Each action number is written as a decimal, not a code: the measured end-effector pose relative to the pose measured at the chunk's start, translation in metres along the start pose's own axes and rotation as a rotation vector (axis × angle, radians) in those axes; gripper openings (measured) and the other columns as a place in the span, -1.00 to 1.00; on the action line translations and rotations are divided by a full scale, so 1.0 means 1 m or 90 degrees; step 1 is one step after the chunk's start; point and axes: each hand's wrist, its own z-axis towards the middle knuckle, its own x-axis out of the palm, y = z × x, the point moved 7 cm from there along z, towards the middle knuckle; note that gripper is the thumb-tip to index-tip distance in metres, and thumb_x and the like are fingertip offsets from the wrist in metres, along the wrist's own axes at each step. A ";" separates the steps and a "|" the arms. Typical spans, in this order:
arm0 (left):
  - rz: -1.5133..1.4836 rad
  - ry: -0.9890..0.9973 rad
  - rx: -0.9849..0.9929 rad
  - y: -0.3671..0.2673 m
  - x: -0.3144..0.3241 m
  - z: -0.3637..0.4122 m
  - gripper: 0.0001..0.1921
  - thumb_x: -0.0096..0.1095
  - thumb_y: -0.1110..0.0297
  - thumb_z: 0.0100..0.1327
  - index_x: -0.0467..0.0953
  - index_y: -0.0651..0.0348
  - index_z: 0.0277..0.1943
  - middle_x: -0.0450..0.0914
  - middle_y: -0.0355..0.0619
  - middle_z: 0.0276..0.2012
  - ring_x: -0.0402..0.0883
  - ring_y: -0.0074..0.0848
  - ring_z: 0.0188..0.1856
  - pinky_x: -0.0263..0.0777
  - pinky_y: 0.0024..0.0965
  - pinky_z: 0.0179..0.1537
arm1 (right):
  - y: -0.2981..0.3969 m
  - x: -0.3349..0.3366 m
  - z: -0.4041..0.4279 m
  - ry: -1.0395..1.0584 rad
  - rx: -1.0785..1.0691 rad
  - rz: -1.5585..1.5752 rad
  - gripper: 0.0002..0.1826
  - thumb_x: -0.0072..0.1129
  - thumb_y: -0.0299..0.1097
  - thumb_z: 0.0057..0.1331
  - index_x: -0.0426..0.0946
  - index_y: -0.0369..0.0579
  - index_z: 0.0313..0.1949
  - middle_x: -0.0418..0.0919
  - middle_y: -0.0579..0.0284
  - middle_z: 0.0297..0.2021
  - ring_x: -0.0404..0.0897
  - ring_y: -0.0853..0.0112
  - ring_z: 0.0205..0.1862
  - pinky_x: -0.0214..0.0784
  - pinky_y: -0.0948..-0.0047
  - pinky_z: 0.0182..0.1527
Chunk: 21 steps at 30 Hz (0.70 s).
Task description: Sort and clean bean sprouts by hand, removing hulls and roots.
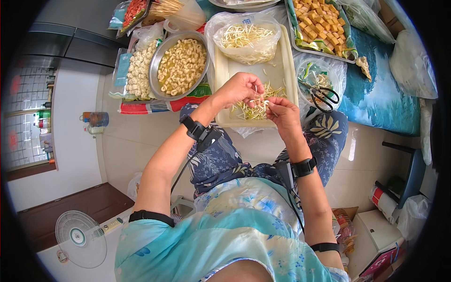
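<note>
My left hand (243,91) and my right hand (283,111) meet over the near end of a cream plastic tray (221,70). Pinched between the fingertips of both are a few bean sprouts (260,102), partly hidden by the fingers. Beneath them a loose pile of bean sprouts (252,113) lies in the tray. At the tray's far end sits an open clear plastic bag (246,54) full of bean sprouts. To the right of the tray, black-handled scissors (319,95) rest across a plastic-lined bowl (301,68) with scraps in it.
Left of the tray stands a steel bowl (152,67) of pale ring-shaped pieces in liquid. White knotted food pieces (139,72) lie beside it. A metal tray (293,31) of tofu cubes (319,24) is at the back right. A plastic jug (192,16) holds wooden skewers (165,6).
</note>
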 end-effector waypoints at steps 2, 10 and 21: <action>0.009 0.000 -0.013 0.005 -0.003 0.000 -0.88 0.16 0.58 0.18 0.49 0.29 -0.20 0.59 -0.17 -0.33 0.64 -0.56 -0.25 0.56 -0.52 -0.42 | 0.002 0.000 0.001 0.029 -0.007 0.057 -0.86 0.13 -0.53 0.21 0.53 -0.23 -0.22 0.56 0.22 -0.44 0.52 0.50 -0.45 0.41 0.55 -0.31; 0.706 -0.126 0.113 0.007 -0.024 0.011 -0.71 0.32 0.49 0.01 0.57 0.27 -0.13 0.63 0.04 -0.23 0.62 -0.18 -0.16 0.48 -0.29 -0.15 | 0.027 -0.014 -0.009 0.110 -0.018 0.204 -0.87 -0.01 -0.45 0.26 0.45 -0.19 -0.23 0.50 0.21 -0.38 0.49 0.45 -0.36 0.39 0.48 -0.23; 0.672 -0.278 0.017 0.037 0.003 0.095 -0.84 0.36 0.37 -0.04 0.57 0.24 -0.41 0.57 0.05 -0.41 0.56 -0.10 -0.21 0.43 -0.19 -0.15 | 0.014 -0.036 -0.010 0.061 0.004 0.203 -0.91 0.00 -0.45 0.30 0.44 -0.18 -0.25 0.43 0.27 -0.49 0.34 0.56 -0.51 0.23 0.59 -0.39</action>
